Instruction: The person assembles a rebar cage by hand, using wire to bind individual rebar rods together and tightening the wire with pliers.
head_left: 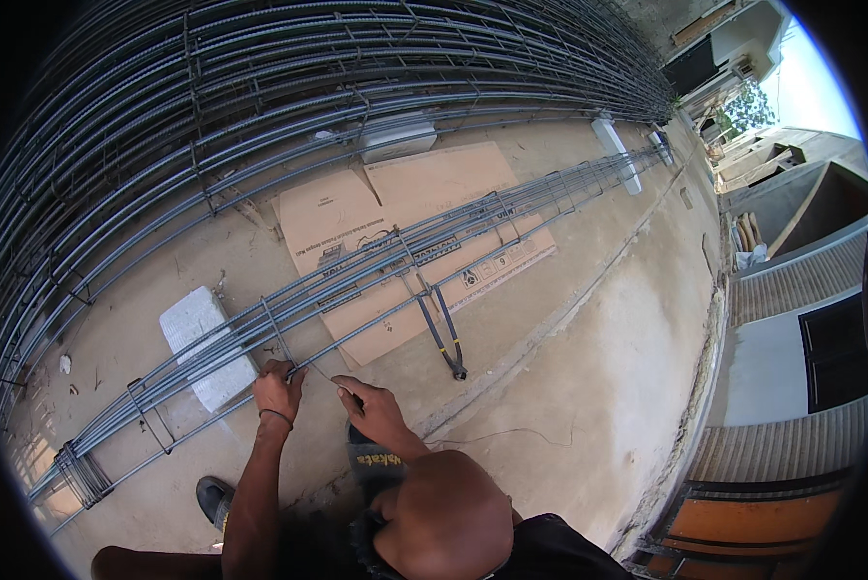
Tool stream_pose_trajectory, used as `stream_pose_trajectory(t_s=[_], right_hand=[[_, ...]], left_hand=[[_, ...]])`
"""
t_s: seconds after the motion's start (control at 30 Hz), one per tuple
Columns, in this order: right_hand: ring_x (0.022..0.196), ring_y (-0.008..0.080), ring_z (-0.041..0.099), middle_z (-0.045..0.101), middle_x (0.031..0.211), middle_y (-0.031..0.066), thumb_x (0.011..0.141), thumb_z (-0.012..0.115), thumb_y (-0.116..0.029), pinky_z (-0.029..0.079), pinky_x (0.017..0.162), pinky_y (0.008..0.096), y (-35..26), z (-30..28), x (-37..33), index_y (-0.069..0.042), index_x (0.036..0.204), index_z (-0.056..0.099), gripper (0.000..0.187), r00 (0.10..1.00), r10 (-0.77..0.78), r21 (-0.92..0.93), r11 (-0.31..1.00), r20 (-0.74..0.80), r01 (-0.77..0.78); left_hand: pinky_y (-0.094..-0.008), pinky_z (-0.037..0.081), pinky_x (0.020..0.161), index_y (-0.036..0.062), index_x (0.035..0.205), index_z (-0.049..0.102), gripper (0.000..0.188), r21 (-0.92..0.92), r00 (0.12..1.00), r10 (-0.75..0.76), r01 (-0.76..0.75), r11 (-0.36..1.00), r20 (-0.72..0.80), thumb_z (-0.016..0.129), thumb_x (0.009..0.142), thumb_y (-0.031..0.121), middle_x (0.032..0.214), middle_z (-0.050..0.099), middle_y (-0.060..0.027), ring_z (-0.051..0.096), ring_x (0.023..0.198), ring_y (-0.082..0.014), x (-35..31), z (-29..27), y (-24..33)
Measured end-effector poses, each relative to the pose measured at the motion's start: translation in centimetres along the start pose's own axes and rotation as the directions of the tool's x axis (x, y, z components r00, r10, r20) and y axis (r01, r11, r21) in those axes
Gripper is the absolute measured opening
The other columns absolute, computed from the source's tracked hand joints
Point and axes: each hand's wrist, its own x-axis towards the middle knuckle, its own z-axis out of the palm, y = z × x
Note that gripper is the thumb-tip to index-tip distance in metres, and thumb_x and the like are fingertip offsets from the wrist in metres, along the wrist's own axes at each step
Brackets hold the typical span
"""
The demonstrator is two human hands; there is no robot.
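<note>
My left hand (pixel 277 390) is closed at the near steel bar of a long rebar cage (pixel 385 253), where a square stirrup (pixel 277 327) meets that bar. Just to its right, my right hand (pixel 374 410) pinches a thin tie wire (pixel 323 372) that runs toward the same joint. The fingertips of the left hand partly hide the joint. Farther right, a pair of end-cutting nippers (pixel 443 333) with dark, yellow-marked handles rests by the cage, its handle ends at the bars and its head toward me.
White foam blocks (pixel 207 346) and flattened cardboard (pixel 419 184) lie beneath the cage. Bundled stirrups (pixel 84 476) gather at its left end. A large stack of rebar cages (pixel 289 72) fills the far side. Loose wire (pixel 530 431) lies on the concrete. Buildings (pixel 792 338) stand at the right.
</note>
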Motion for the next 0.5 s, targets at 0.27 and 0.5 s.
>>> stream_pose_trajectory(t_s=[0.27,0.5], right_hand=[[0.076,0.0390,0.064,0.066,0.083,0.0201,0.091,0.059,-0.013,0.051,0.066,0.0455,0.8,0.3,-0.8,-0.012,0.115,0.062,0.024,1.000,0.025,0.011,1.000,-0.015,-0.025],[0.076,0.0388,0.064,0.066,0.084,0.0205,0.090,0.060,-0.012,0.052,0.066,0.0448,1.3,0.2,-0.9,-0.009,0.113,0.062,0.023,1.000,0.013,-0.017,1.000,-0.002,-0.013]], left_hand=[[-0.0425,0.052,0.070,0.0049,0.083,0.071,0.023,0.028,0.999,0.035,-0.034,0.999,-0.015,0.080,0.074,0.025,0.085,0.066,-0.0137,0.065,0.078,-0.0346,0.1,0.2,0.3],[-0.0430,0.051,0.071,0.0021,0.081,0.072,0.023,0.001,0.999,0.033,-0.033,0.999,-0.003,0.081,0.071,0.021,0.083,0.066,-0.0161,0.064,0.077,-0.0362,0.2,-0.4,0.8]])
